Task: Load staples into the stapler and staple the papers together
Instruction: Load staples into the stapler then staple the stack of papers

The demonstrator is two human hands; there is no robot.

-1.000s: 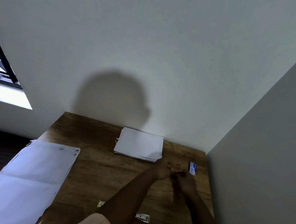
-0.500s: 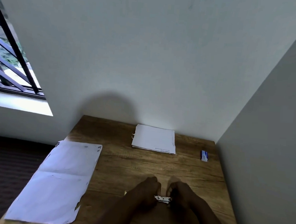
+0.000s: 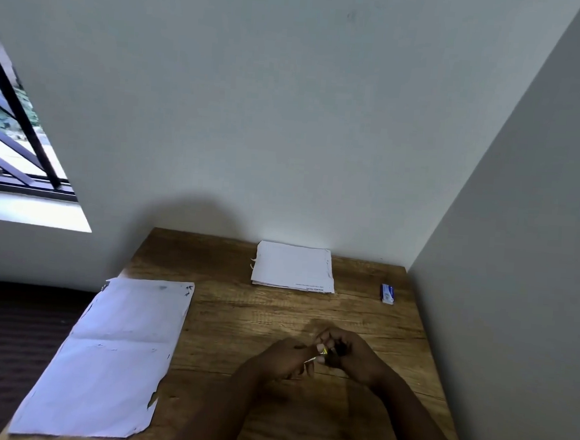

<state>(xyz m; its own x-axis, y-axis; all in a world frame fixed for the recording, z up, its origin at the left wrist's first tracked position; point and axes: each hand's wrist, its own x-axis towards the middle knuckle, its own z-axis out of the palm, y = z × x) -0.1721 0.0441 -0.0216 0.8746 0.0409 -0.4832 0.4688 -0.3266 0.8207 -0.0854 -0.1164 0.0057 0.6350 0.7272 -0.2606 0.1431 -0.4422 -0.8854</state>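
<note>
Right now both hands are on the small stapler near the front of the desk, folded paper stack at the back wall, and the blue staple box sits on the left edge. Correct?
Not quite: the blue staple box sits near the right edge of the desk, by the side wall, not the left. The head view shows it. The rest holds: left hand and right hand are together on the small stapler, and the folded paper stack lies at the back wall.

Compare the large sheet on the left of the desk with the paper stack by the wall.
The large sheet is far bigger than the paper stack. The sheet is single and hangs past the wooden desk edge; the stack is several layers, fully on the desk. The sheet shows a fold crease and torn edges; the stack looks neater. Both are white and untouched by either hand.
</note>
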